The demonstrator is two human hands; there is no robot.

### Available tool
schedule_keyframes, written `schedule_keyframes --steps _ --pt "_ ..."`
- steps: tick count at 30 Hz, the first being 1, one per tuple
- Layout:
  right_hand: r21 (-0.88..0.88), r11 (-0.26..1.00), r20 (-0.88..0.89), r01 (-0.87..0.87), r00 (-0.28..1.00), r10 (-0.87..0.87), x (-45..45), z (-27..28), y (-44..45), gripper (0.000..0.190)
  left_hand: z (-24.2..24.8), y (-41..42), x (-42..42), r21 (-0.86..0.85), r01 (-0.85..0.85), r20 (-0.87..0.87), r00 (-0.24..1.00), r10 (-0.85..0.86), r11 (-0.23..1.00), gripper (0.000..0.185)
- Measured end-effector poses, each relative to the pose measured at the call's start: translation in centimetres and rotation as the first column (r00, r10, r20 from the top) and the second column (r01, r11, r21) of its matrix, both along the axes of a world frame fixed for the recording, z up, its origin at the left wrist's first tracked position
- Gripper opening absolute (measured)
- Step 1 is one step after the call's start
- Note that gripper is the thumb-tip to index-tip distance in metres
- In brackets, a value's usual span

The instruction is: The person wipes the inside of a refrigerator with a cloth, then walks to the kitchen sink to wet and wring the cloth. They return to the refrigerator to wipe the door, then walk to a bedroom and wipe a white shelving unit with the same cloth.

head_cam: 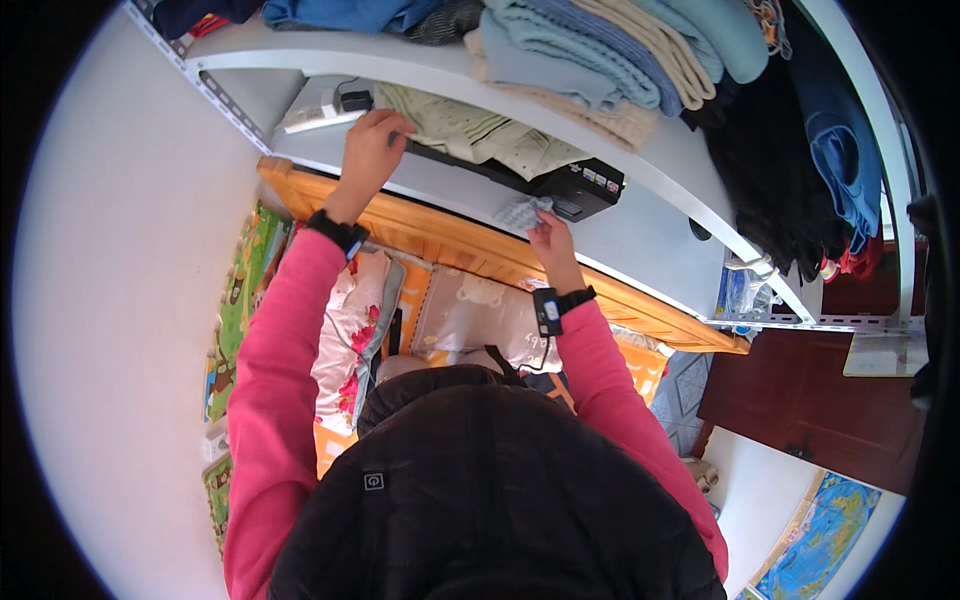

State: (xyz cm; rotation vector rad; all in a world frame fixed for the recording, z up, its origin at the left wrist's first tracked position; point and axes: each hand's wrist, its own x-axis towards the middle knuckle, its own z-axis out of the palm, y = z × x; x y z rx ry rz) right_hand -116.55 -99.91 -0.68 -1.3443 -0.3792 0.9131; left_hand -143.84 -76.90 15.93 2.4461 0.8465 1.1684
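On the grey lower shelf (652, 232), a black printer-like device (581, 187) lies partly under a pale green patterned cloth (480, 135). My left hand (375, 150) is at the device's left end, its bent fingers touching the cloth's corner and dark edge. Whether those fingers grip anything is hidden. Lower right, my right hand (553, 238) pinches a small crumpled grey-blue cloth (525, 213) just in front of the device. Both wrists wear black straps with small boxes.
Folded clothes (577, 60) crowd the upper shelf (420, 64). A white power strip (322, 112) with a black plug lies left of the device. A wooden headboard (450, 217) runs below the shelf, above pillows (480, 315). Dark garments (780, 150) hang at right.
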Motion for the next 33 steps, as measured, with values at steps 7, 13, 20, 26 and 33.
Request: schedule_keyframes --steps 7,13,20,26,33 --pt "-0.055 0.932 -0.628 0.358 0.713 -0.31 6.0 -1.5 -1.8 0.013 -0.6 0.1 -1.9 0.006 -0.039 -0.035 0.999 0.039 0.999 0.014" --pt "-0.09 0.97 -0.493 0.228 0.836 -0.242 3.7 -2.0 0.6 0.02 -1.0 0.5 -2.5 -0.01 -0.05 -0.045 0.998 0.05 0.999 0.016" --pt "-0.101 0.902 -0.006 0.42 0.906 -0.423 5.1 -3.9 -3.2 0.022 -2.1 1.8 -3.0 -0.116 -0.079 0.025 0.996 0.082 0.99 0.015" --pt "0.082 0.897 -0.15 0.435 0.895 -0.421 6.4 2.3 -9.0 0.012 -4.2 1.8 -5.2 -0.005 -0.289 -0.166 0.944 0.284 0.957 0.035" --pt "0.018 0.961 -0.083 0.275 0.958 -0.273 3.1 11.2 -11.8 0.013 -4.1 -5.3 5.0 -0.168 0.071 0.068 0.996 -0.06 0.983 0.049"
